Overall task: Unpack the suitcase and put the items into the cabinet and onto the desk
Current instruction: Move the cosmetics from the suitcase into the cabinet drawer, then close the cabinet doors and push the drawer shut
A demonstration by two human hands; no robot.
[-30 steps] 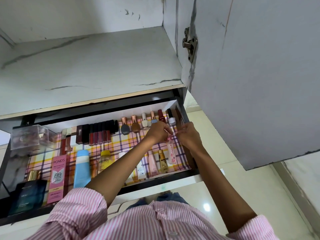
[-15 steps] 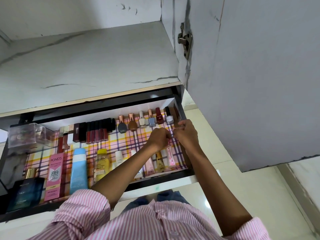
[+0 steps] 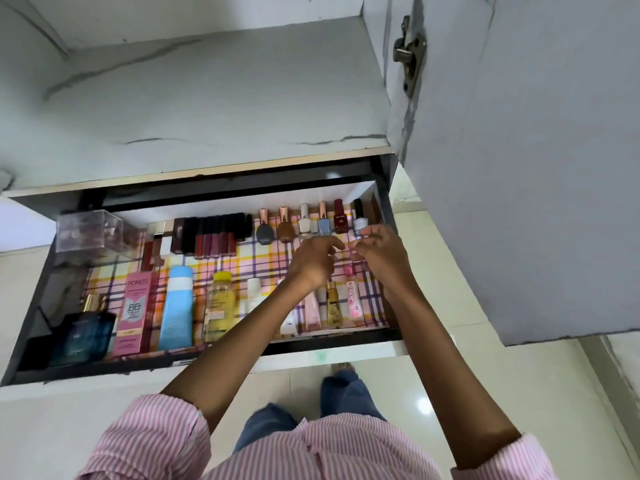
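1. A small pink bottle (image 3: 348, 270) lies in the open drawer (image 3: 332, 342) near its right end, on the checked liner (image 3: 273, 258), directly beneath both hands.
2. The left hand (image 3: 313, 259) hovers above it with loosely curled fingers pointing right.
3. The right hand (image 3: 379, 254) faces it with fingers curled and the tips nearly meeting the left's. Whether they pinch anything is too blurred to tell.
4. A row of nail polish bottles (image 3: 304, 223) stands just behind the hands.
5. An open cabinet door (image 3: 519, 168) hangs to the right.
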